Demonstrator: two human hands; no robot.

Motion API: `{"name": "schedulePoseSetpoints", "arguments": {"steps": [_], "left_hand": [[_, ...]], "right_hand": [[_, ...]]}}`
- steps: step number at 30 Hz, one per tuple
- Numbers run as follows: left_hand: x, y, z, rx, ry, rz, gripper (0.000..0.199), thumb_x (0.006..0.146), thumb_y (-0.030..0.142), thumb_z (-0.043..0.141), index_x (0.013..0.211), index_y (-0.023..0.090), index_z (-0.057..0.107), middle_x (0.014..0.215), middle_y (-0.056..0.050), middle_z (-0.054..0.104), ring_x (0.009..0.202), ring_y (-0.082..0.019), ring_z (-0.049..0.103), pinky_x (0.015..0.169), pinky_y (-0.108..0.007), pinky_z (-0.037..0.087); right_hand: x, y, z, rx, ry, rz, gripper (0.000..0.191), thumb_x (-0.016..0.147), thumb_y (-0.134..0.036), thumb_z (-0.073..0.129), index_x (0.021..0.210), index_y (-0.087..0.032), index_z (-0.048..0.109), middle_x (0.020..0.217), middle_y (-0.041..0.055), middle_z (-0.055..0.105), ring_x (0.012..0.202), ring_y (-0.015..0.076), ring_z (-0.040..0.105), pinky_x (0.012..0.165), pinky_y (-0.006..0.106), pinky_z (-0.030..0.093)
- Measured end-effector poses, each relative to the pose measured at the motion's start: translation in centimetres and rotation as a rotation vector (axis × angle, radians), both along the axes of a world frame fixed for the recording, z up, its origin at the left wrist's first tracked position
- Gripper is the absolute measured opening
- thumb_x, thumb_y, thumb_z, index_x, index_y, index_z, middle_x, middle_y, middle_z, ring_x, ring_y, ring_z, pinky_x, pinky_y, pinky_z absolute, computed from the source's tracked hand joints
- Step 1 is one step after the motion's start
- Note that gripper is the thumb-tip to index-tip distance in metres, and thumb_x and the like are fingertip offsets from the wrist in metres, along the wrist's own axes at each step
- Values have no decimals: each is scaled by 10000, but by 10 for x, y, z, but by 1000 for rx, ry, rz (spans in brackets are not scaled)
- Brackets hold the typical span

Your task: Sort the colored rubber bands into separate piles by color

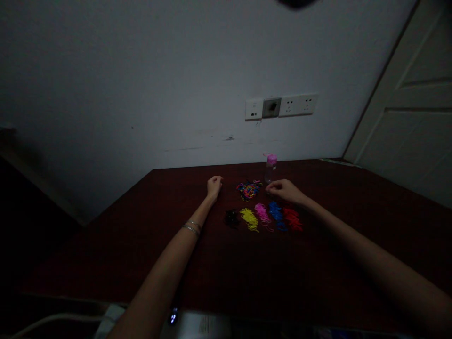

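Observation:
A mixed heap of multicoloured strings (249,189) lies on the dark red table (212,263). In front of it, from left to right, are separate piles: black (231,217), yellow (250,219), pink (262,213), blue (277,215) and red (293,219). To the left of the mixed heap my left hand (214,185) rests on the table, fingers curled with nothing visible in them. My right hand (282,189) is right of the heap, above the blue and red piles, its thumb and fingertips pinched together; what they hold, if anything, is too small to tell.
A clear bottle with a pink lid (271,168) stands just behind my right hand. The wall with sockets (297,105) rises behind the table, and a pale door (409,113) is at the right. A white box (197,326) sits below the table's front edge.

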State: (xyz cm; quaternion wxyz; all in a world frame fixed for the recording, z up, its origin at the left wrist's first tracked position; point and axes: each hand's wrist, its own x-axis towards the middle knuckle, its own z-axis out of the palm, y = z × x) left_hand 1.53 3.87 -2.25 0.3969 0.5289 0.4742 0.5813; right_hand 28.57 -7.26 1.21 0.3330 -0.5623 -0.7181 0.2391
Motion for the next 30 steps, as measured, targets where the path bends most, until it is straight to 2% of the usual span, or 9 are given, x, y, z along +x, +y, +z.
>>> {"name": "schedulePoseSetpoints", "arguments": {"steps": [6,15,23,30], "left_hand": [[1,-3,2,-4,5,-19,188,708,281,471,679,128,576,384,62,360,362,-54,321,403,-171,227],[4,-8,5,-19,4,-19,203,694,300,493,683,122,589,394,56,376,372,-56,331,404,-171,227],[4,-7,5,-6,32,-19,183,699,259,464,678,123,584,390,59,366,371,-56,327,409,-173,232],[2,-2,0,23,45,-18,197,698,270,463,681,120,590,391,58,374,370,-58,330,415,-174,240]], "right_hand": [[-18,24,-3,-52,-96,26,293,684,-350,547,774,-103,678,577,45,622,526,127,537,501,220,379],[-27,32,-10,-25,-229,37,281,697,-379,544,714,-136,685,561,19,618,509,112,519,482,210,341],[-28,34,-13,-35,-180,24,179,683,-267,542,664,-140,667,547,15,620,510,108,528,502,201,362],[-31,30,-8,-43,-122,1,204,675,-277,531,663,-119,660,531,16,602,498,102,510,480,195,356]]}}
